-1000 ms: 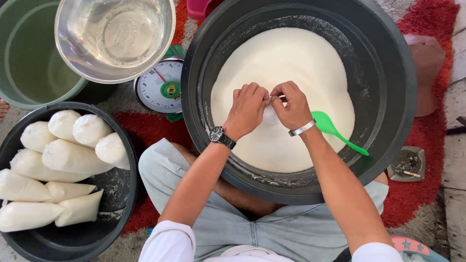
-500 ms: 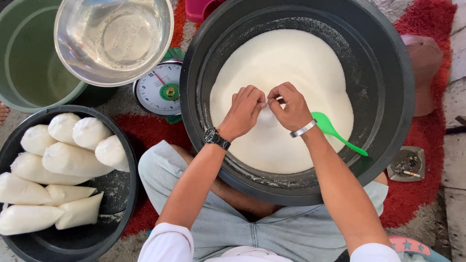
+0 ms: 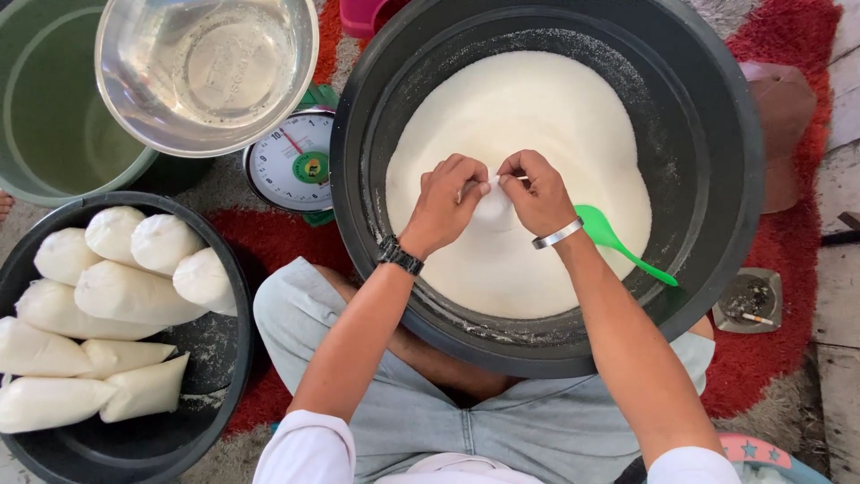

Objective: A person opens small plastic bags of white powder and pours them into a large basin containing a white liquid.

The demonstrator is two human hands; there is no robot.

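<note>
Head view, looking straight down. Large black tub (image 3: 717, 179) fills the upper centre-right, holding a heap of white powder (image 3: 537, 108). Both hands meet over the middle of the heap. Left hand (image 3: 445, 204), black wristwatch (image 3: 399, 255) on the wrist, fingers curled narrow and pinching the left side of a small clear bag (image 3: 493, 204) filled with white powder. Right hand (image 3: 537, 195), metal bracelet (image 3: 557, 236) on the wrist, fingers likewise curled tight on the bag's top at its 1 o'clock side; something thin and pale sticks out between the fingers, cannot tell what. Bag sits between the two hands, resting on the powder. Green scoop (image 3: 618, 244) lies on the powder at 4 o'clock of the right hand, handle running to the tub wall. Dial scale (image 3: 291, 163) at 9 o'clock of the tub, just beside it. Steel bowl (image 3: 296, 72) at 10 o'clock, overlapping a green bucket (image 3: 54, 134). Second black tub (image 3: 215, 358) at 8 o'clock holds filled white bags (image 3: 125, 291) lying stacked. Red rug (image 3: 770, 341) under all. Small ashtray (image 3: 748, 300) at 4 o'clock of the large tub.
</note>
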